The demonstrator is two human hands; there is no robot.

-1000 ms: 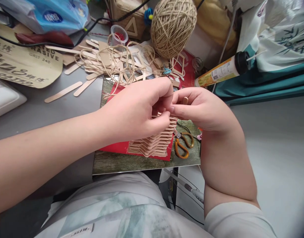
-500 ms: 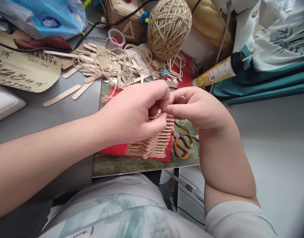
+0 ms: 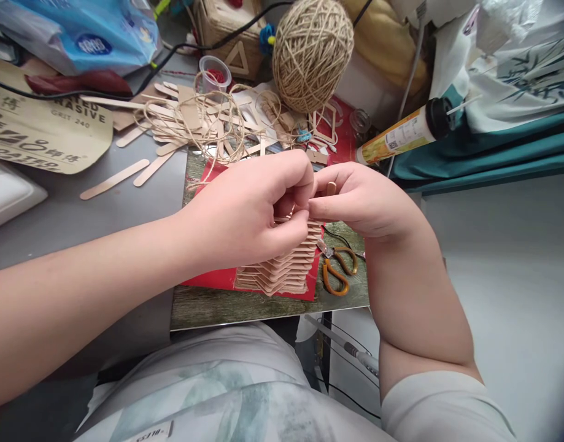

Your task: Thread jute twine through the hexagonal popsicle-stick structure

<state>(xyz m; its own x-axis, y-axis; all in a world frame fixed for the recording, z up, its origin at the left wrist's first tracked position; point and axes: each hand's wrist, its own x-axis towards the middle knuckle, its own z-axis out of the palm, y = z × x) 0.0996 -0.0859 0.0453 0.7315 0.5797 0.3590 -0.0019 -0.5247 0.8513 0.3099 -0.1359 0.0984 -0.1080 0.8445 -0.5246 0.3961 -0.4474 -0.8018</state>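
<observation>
A stack of layered wooden craft sticks (image 3: pixel 282 270) rises in zigzag tiers from a red sheet (image 3: pixel 217 278). Just above the top of the stack, my left hand (image 3: pixel 258 209) is closed, its thumb and fingers bent together; what lies between them is hidden. My right hand (image 3: pixel 355 199) meets it fingertip to fingertip from the right. A craft stick (image 3: pixel 331 188) shows its rounded end between my right thumb and fingers, the rest being covered. Scissors with orange-brown handles (image 3: pixel 337 276) lie right of the stack.
Loose craft sticks (image 3: pixel 113 179) and tangled twine (image 3: pixel 217 126) are heaped behind my hands. Farther back sit a twine ball (image 3: pixel 313 52) and a small plastic cup (image 3: pixel 215 73). A tube with a black cap (image 3: pixel 401 132) is at the right, sandpaper (image 3: pixel 46 116) at the left.
My right hand has shifted very slightly left, and the craft stick's end with it. My left hand keeps nearly the same pose above the stack.
</observation>
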